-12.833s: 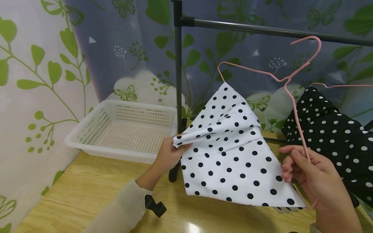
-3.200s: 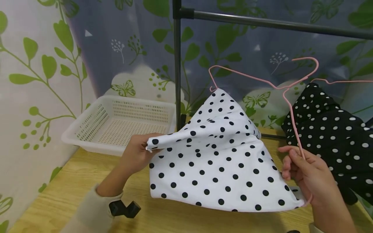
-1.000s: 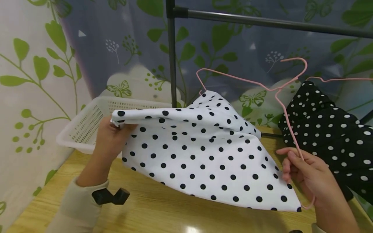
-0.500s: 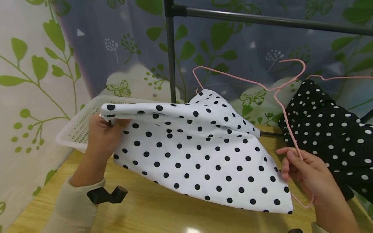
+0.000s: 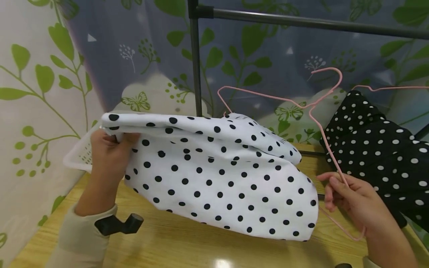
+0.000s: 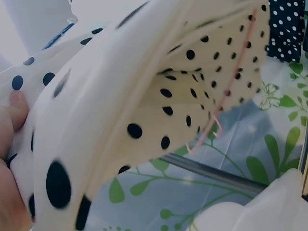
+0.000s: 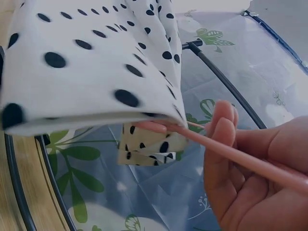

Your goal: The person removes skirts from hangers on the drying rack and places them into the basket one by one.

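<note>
"Over the middle of the desk (image 5: 167, 240), what's being held up?"

"White cloth with black dots (image 5: 214, 171), on a pink hanger (image 5: 311, 105). It's bunched into a fold along the top and spreads down toward the right, its lower edge above the wood."

"And the hands?"

"Well apart. The left hand (image 5: 108, 154) pinches the cloth's upper left corner; the right hand (image 5: 356, 199) grips the hanger's right arm (thumb laid along the wire, index finger poking out)."

"Does the cloth cover the hanger?"

"Partly. Hook and neck are bare, the left end shows beside the cloth's far corner, and the right bend sticks out past its right edge."

"What's around them?"

"At the desk's far left corner, a white basket (image 5: 75, 154), mostly hidden behind cloth and left hand. Along the far edge rises a dark rack (image 5: 196, 67). Near the right edge is black cloth with white dots (image 5: 385, 152), on another pink hanger (image 5: 388, 88). Leaf-patterned fabric (image 5: 151, 89) hangs behind."
</note>
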The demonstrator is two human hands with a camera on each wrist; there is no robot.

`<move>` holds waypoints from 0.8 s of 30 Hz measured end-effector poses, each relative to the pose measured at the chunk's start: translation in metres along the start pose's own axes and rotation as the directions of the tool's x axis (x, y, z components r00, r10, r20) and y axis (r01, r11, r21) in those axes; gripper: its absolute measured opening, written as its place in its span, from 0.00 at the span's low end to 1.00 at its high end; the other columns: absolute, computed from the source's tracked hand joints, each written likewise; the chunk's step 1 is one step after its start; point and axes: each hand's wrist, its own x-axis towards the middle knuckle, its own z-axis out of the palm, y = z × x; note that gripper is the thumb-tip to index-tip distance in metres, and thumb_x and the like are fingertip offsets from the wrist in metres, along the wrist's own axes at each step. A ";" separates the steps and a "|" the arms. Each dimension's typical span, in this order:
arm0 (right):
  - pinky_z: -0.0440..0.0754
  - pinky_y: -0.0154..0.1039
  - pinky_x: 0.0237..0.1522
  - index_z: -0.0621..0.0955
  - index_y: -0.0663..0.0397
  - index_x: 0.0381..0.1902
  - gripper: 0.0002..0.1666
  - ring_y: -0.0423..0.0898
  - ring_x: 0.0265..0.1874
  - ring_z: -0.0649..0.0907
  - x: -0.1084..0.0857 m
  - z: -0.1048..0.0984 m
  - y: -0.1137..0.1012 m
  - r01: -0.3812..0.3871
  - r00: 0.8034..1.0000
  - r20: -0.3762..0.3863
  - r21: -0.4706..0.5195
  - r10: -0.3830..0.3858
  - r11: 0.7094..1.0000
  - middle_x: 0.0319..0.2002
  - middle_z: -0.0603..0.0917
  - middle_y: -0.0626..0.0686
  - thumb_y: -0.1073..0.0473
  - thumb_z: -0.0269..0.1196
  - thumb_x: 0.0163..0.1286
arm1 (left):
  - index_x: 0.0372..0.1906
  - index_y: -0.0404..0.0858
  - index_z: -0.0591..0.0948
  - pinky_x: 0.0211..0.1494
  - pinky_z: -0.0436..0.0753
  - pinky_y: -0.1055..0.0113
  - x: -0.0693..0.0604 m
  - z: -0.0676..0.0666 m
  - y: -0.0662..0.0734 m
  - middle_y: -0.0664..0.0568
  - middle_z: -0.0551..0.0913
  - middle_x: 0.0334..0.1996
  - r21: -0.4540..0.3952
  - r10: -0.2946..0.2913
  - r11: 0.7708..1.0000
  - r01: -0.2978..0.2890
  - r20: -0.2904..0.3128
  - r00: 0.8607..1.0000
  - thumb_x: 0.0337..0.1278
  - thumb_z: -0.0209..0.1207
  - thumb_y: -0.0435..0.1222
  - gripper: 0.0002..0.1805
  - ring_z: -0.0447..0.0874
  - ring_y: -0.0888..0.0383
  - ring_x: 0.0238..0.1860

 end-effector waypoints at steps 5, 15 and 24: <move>0.80 0.38 0.24 0.81 0.53 0.49 0.18 0.47 0.19 0.79 0.002 0.004 0.003 0.015 0.999 0.051 -0.074 -0.011 0.997 0.25 0.78 0.53 0.65 0.43 0.79 | 0.31 0.38 0.84 0.21 0.76 0.76 0.005 0.004 0.005 0.57 0.82 0.20 -0.107 0.009 0.994 -0.010 -0.008 1.000 0.56 0.67 0.39 0.08 0.80 0.65 0.18; 0.80 0.37 0.23 0.80 0.57 0.50 0.20 0.45 0.20 0.80 0.006 0.003 0.003 0.123 0.989 0.085 -0.013 -0.122 0.992 0.25 0.79 0.52 0.69 0.40 0.79 | 0.30 0.32 0.85 0.19 0.74 0.77 0.008 0.004 0.009 0.57 0.81 0.18 -0.118 0.083 0.989 -0.087 -0.032 0.996 0.52 0.69 0.42 0.15 0.80 0.66 0.16; 0.80 0.38 0.23 0.82 0.53 0.49 0.18 0.47 0.19 0.79 0.000 -0.002 0.002 0.026 1.000 -0.007 -0.113 -0.027 0.993 0.24 0.78 0.53 0.64 0.44 0.79 | 0.34 0.34 0.86 0.22 0.76 0.76 0.006 0.003 0.009 0.55 0.84 0.22 -0.152 0.055 0.986 -0.065 -0.069 0.996 0.50 0.70 0.41 0.13 0.82 0.65 0.19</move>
